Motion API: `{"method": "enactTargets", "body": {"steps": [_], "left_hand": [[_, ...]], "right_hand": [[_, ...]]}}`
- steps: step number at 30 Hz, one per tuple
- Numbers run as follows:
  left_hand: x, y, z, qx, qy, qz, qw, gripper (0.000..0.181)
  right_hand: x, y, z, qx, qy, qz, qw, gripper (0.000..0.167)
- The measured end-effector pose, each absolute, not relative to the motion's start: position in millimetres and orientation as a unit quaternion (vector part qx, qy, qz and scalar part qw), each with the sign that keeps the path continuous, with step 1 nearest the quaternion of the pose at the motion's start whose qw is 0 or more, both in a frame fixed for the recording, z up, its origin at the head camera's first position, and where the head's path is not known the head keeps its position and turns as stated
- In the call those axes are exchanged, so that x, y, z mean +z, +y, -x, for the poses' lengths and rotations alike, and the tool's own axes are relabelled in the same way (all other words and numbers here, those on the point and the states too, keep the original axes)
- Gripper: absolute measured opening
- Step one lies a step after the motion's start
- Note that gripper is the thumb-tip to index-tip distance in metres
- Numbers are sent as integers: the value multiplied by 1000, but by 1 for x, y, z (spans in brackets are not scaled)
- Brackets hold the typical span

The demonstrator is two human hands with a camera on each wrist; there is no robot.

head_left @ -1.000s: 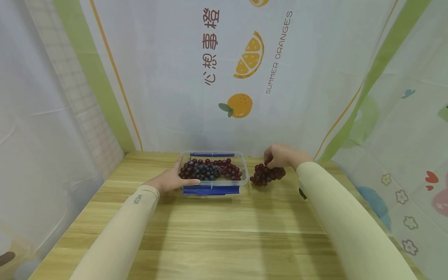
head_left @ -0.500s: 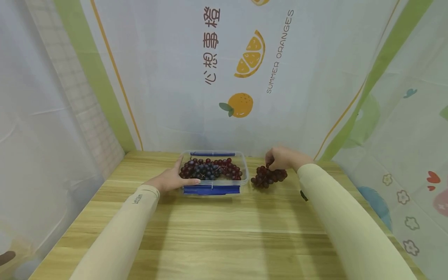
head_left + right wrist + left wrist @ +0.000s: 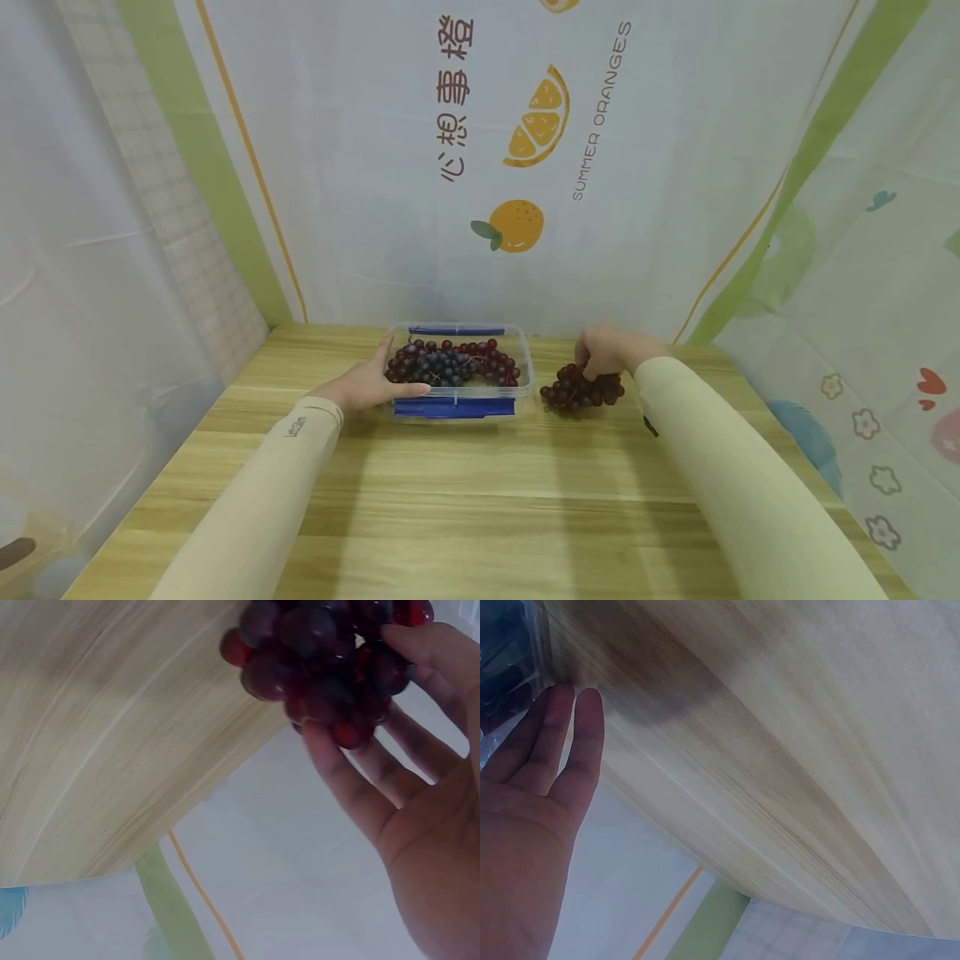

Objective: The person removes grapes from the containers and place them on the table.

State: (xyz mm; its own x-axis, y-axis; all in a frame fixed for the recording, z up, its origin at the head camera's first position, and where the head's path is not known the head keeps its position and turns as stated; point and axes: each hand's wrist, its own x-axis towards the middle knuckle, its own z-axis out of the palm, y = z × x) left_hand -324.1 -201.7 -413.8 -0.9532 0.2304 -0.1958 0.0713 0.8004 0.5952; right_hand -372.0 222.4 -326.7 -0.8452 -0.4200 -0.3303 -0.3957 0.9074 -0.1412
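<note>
A clear plastic food container [image 3: 525,354] with blue clips stands near the table's back edge, holding red grapes [image 3: 495,367] and a dark, bluish bunch [image 3: 442,367]. At its left end my left hand [image 3: 365,385] rests, with the thumb along the front rim. Its fingers [image 3: 585,742] lie fairly straight against the container's side in the left wrist view. To the right of the container is another bunch of red grapes [image 3: 577,396]. My right hand [image 3: 606,350] grips that bunch from above; in the right wrist view the thumb and fingers bend round the grapes [image 3: 315,660].
The wooden table [image 3: 465,500] extends in front of the container toward me. Behind it hangs a white curtain [image 3: 360,167] printed with oranges, and patterned cloth [image 3: 862,317] drops along the right side.
My right hand has come down lower onto the grape bunch, which has shifted slightly toward me and to the right. My left hand and the container have kept their places.
</note>
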Motion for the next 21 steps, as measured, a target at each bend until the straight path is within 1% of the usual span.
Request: {"method": "enactTargets", "body": {"steps": [6,10,17,21], "left_hand": [[-414,-201,324,302,941,-80,132,142],[-414,-201,323,304,940,-80,133,141],[-413,-201,322,310,937,-81,140,140],[-412,-200,323,310,937,-80,140,139]], "right_hand": [[-330,226,370,-41,958,189,211,29],[-331,227,368,-51,957,168,230,33],[-320,224,366,-43,957,159,239,40],[-314,223,365,-45,958,153,240,41]]}}
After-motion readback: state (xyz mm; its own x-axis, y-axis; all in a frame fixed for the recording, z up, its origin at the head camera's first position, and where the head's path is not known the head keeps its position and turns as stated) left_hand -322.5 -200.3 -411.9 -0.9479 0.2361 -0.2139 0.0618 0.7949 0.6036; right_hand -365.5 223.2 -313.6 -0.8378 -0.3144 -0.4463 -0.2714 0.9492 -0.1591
